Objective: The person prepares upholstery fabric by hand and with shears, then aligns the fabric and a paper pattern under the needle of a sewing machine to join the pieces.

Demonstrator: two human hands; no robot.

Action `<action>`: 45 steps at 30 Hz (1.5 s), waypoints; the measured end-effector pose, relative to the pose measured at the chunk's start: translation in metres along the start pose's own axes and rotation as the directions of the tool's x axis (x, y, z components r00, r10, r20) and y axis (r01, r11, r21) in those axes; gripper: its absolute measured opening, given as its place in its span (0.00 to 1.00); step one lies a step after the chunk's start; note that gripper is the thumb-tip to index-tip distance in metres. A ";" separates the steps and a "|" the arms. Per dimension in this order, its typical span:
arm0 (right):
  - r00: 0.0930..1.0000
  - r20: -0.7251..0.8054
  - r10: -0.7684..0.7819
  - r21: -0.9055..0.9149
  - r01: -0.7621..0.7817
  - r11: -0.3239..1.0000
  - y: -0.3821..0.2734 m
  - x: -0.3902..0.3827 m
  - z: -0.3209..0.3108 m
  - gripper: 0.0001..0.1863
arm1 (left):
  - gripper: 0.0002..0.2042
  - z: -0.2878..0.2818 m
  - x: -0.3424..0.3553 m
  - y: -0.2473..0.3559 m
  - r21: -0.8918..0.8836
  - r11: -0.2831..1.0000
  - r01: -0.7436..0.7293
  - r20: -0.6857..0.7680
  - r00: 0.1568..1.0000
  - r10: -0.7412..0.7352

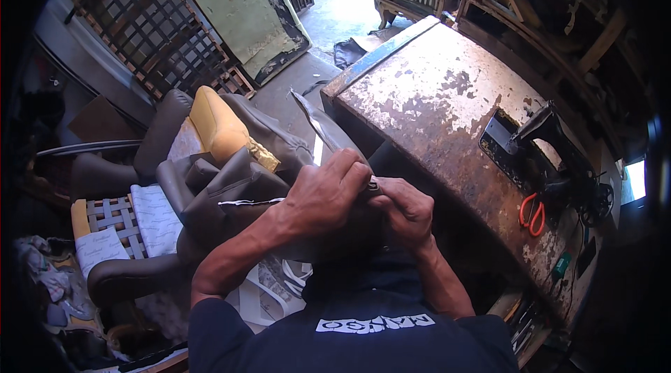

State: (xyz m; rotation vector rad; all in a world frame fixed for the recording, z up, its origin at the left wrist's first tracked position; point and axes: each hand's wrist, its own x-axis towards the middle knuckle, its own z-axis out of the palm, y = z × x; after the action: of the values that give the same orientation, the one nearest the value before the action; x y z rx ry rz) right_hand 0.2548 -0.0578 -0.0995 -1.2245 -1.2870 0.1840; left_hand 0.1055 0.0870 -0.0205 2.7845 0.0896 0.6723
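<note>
In front of my body, my left hand (325, 195) and my right hand (405, 209) meet, fingers closed on the edge of a dark grey-brown leather-like piece (321, 128). A small metallic-looking bit (374, 184) shows between my fingertips, too small to name. The long upper end of the piece reaches up past my knuckles, and the rest hangs below my hands, partly hidden by them. A thin pale strip (244, 202) sticks out to the left of my left wrist.
A worn table (405, 107) on the right bears a black sewing machine (545, 149), orange-handled cutters (531, 216) and a green tool (560, 264). Brown upholstered pieces (122, 278) and yellow foam (213, 121) crowd the left. A webbed frame (133, 30) and panel (231, 2) lean behind.
</note>
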 end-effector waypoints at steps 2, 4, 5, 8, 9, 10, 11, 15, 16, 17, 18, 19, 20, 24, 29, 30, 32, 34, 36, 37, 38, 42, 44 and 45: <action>0.995 -0.036 0.096 0.107 -0.092 0.990 -0.004 0.004 0.001 0.22 | 0.10 -0.002 0.001 0.003 0.033 0.999 -0.004 -0.021 1.000 0.005; 0.975 0.001 0.221 0.258 -0.214 0.942 -0.001 0.002 -0.001 0.29 | 0.09 -0.003 0.002 0.007 0.019 0.999 0.042 -0.066 0.997 -0.040; 0.974 0.008 0.224 0.262 -0.219 0.940 -0.003 0.005 -0.001 0.29 | 0.09 -0.002 0.000 0.009 0.019 0.999 0.050 -0.065 0.997 -0.049; 0.993 0.046 0.113 0.109 -0.117 0.987 -0.008 0.017 -0.004 0.27 | 0.07 0.001 -0.004 0.012 0.017 0.996 0.087 -0.103 0.991 -0.084; 0.992 0.073 0.099 0.090 -0.105 0.990 -0.008 0.016 -0.005 0.26 | 0.06 0.002 -0.006 0.013 -0.013 0.994 0.110 -0.105 0.988 -0.111; 0.991 0.100 0.085 0.072 -0.093 0.993 -0.008 0.015 -0.006 0.25 | 0.06 0.003 -0.007 0.013 -0.042 0.990 0.134 -0.105 0.985 -0.138; 0.991 0.104 0.085 0.076 -0.094 0.993 -0.008 0.013 -0.005 0.25 | 0.06 0.003 -0.010 0.014 -0.040 0.989 0.140 -0.106 0.984 -0.143; 0.987 0.078 0.137 0.118 -0.145 0.982 -0.006 0.008 -0.001 0.24 | 0.06 0.002 -0.016 0.020 -0.155 0.969 0.194 -0.128 0.968 -0.215; 0.989 0.065 0.130 0.135 -0.138 0.981 -0.006 0.008 -0.001 0.24 | 0.06 0.002 -0.016 0.022 -0.214 0.954 0.212 -0.154 0.957 -0.247; 0.989 0.071 0.133 0.139 -0.142 0.980 -0.006 0.007 0.000 0.24 | 0.06 -0.001 -0.017 0.023 -0.213 0.952 0.220 -0.152 0.955 -0.255; 0.986 0.072 0.150 0.141 -0.159 0.977 -0.006 0.006 0.000 0.24 | 0.06 -0.003 -0.017 0.022 -0.252 0.936 0.245 -0.117 0.953 -0.281; 0.983 0.073 0.167 0.143 -0.176 0.974 -0.006 0.005 0.001 0.24 | 0.05 -0.005 -0.018 0.023 -0.290 0.918 0.270 -0.081 0.949 -0.305; 0.983 0.076 0.166 0.144 -0.175 0.974 -0.006 0.006 0.001 0.24 | 0.05 -0.008 -0.018 0.026 -0.289 0.918 0.272 -0.083 0.948 -0.307; 0.987 0.062 0.146 0.101 -0.151 0.983 -0.009 0.007 0.006 0.27 | 0.06 -0.017 -0.020 0.036 -0.379 0.825 0.419 -0.027 0.886 -0.463; 0.987 0.107 0.124 0.081 -0.133 0.988 -0.011 0.010 0.010 0.29 | 0.08 -0.026 -0.027 0.038 -0.408 0.698 0.589 0.092 0.787 -0.611; 0.987 0.111 0.112 0.072 -0.120 0.990 -0.012 0.011 0.011 0.29 | 0.09 -0.026 -0.029 0.035 -0.456 0.635 0.623 0.147 0.757 -0.636; 0.988 0.123 0.098 0.070 -0.107 0.992 -0.015 0.013 0.013 0.29 | 0.10 -0.026 -0.034 0.033 -0.498 0.565 0.658 0.199 0.721 -0.664; 0.988 0.143 0.064 0.031 -0.069 0.997 -0.018 0.014 0.015 0.29 | 0.10 -0.025 -0.038 0.034 -0.652 0.290 0.701 0.328 0.605 -0.726; 0.986 0.154 0.060 0.040 -0.067 0.997 -0.020 0.013 0.018 0.29 | 0.10 -0.025 -0.044 0.035 -0.702 0.126 0.701 0.398 0.532 -0.747; 0.986 0.159 0.057 0.043 -0.064 0.997 -0.020 0.013 0.020 0.30 | 0.09 -0.024 -0.048 0.035 -0.733 -0.037 0.679 0.471 0.468 -0.748; 0.984 0.167 0.058 0.051 -0.067 0.996 -0.020 0.012 0.022 0.30 | 0.09 -0.021 -0.054 0.035 -0.733 -0.043 0.679 0.470 0.459 -0.754; 0.981 0.192 0.040 0.047 -0.050 0.998 -0.017 0.005 0.031 0.32 | 0.08 -0.010 -0.071 0.028 -0.844 -0.169 0.509 0.440 0.476 -0.762; 0.977 0.209 0.043 0.030 -0.050 0.998 -0.015 -0.004 0.036 0.35 | 0.07 -0.009 -0.074 0.023 -0.874 -0.169 0.456 0.411 0.507 -0.758; 0.981 0.172 0.088 0.007 -0.091 0.996 -0.015 -0.012 0.038 0.41 | 0.07 -0.010 -0.074 0.023 -0.871 -0.162 0.464 0.409 0.503 -0.761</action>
State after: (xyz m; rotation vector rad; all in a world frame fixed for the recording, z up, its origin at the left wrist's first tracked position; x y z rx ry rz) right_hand 0.2128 -0.0507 -0.1029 -1.2767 -1.3767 0.3705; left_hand 0.0349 0.0588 -0.0377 1.0562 0.7914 0.4804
